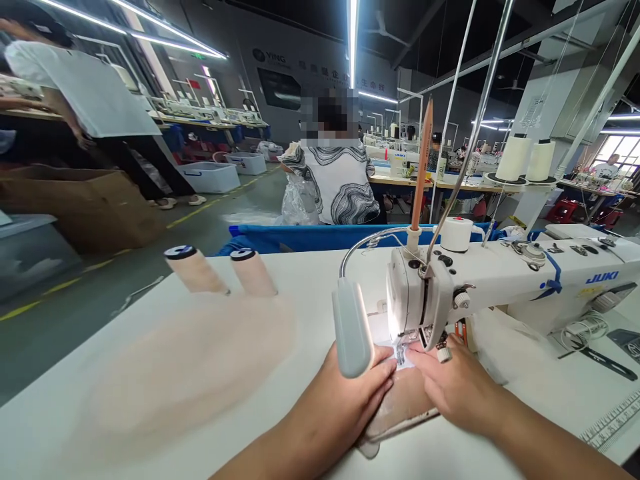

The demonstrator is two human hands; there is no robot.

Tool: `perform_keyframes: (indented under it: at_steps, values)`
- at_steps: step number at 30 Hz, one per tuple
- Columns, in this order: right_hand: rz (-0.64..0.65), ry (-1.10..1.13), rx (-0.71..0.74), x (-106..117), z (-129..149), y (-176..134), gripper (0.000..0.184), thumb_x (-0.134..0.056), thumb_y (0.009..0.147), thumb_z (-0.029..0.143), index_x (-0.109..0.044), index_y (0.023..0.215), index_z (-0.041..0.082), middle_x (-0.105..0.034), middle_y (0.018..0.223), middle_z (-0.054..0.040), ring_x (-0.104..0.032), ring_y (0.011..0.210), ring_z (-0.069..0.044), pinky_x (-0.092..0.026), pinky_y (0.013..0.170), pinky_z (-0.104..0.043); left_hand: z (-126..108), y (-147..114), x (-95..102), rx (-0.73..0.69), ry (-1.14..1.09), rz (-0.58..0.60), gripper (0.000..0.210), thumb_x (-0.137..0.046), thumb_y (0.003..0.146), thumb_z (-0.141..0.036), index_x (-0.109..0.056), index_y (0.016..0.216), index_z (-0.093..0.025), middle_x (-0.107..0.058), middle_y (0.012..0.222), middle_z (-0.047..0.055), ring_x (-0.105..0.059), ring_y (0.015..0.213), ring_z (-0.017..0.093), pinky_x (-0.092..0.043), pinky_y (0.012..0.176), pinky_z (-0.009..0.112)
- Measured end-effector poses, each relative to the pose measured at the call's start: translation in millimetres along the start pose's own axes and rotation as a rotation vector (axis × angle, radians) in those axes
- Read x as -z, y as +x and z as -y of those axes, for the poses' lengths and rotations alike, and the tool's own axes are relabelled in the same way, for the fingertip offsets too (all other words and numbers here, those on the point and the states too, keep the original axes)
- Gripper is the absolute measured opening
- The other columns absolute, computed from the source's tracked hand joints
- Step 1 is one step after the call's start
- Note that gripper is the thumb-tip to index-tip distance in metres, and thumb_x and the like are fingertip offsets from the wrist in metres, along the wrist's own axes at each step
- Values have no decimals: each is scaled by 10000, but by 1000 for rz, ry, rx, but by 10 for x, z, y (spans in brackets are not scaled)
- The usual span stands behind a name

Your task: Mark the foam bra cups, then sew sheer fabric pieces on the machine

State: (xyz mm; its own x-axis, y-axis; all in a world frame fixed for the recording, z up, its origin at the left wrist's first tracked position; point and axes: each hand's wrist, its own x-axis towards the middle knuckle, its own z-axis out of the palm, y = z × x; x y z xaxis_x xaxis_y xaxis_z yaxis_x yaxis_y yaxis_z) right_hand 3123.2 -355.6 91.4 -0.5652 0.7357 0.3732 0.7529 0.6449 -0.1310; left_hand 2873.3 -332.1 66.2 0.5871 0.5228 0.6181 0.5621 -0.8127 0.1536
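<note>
A white JUKI sewing machine [505, 267] stands in front of me, its lit presser foot [400, 353] between my fingertips. From the left, my left hand [357, 387] reaches in, fingers together and pressed on a small pale piece of fabric [406, 362] at the foot. On the other side, my right hand [457, 380] has its fingertips closed down on the same piece, which is mostly hidden by the hands. Below them shows a tan bed plate [405, 403] with a pale edge. A grey lamp-like head [353, 327] partly covers my left hand.
Left on the table [310, 433] lies a blurred sheer beige piece [195, 367]. Two thread cones [197, 270] stand behind it. At right are black thread snips [607, 363] and a clear ruler [613, 420]. A person [340, 177] sits ahead; another person [95, 93] stands at left.
</note>
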Motion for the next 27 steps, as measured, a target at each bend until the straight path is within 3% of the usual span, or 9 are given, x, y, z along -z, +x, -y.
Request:
perform_keyframes:
  at_steps: [4,11,14,18,22,24,27]
  values:
    - [-30,34,-8,-10,5,-11,447,-557,888,54,-724,1273,207,-769,1242,-116,-637,1061,-292,-580,916,-417,61,-111,-70,59,58,41,303,-487,1055,-262,-742,1218,-277,-755,1272,83,-660,1100,315,-518,987,470]
    - [-118,89,2,-161,-59,-110,439,-557,900,35,-719,1259,227,-772,1231,-111,-685,1082,-294,-615,906,-412,67,-126,-81,100,167,37,417,-621,928,-216,-628,1343,-261,-701,1387,132,-662,1187,342,-566,970,483]
    - [-125,97,53,-190,-84,-110,477,-546,887,0,-697,1271,238,-774,1224,-110,-711,1094,-285,-623,923,-413,-17,-79,-56,117,270,77,397,-683,877,-223,-662,1272,-243,-741,1315,145,-692,1124,356,-579,899,481]
    - [-173,215,257,-132,12,-53,510,-514,911,-5,-631,1347,233,-781,1225,-107,-725,1116,-258,-610,997,-414,-265,-94,73,164,383,264,241,-698,860,-245,-736,1092,-193,-790,1131,171,-738,881,344,-579,727,449]
    - [-128,314,386,-56,189,-23,530,-554,927,63,-579,1430,227,-749,1359,-112,-693,1242,-253,-575,1049,-418,-429,-217,331,96,156,384,137,-733,785,-290,-691,908,-247,-764,822,49,-708,678,284,-498,587,364]
    - [-82,326,424,-41,239,-28,486,-579,929,87,-609,1388,245,-784,1293,-80,-718,1182,-241,-572,1018,-414,-387,-241,449,99,46,377,45,-653,846,-243,-634,878,-267,-733,792,13,-680,651,250,-459,573,345]
    - [-77,359,462,-70,241,-49,378,-593,960,106,-651,1311,236,-813,1213,-60,-738,1122,-216,-569,1000,-397,-211,-191,489,178,44,226,137,-586,827,-173,-593,935,-258,-705,909,48,-663,768,275,-467,634,362]
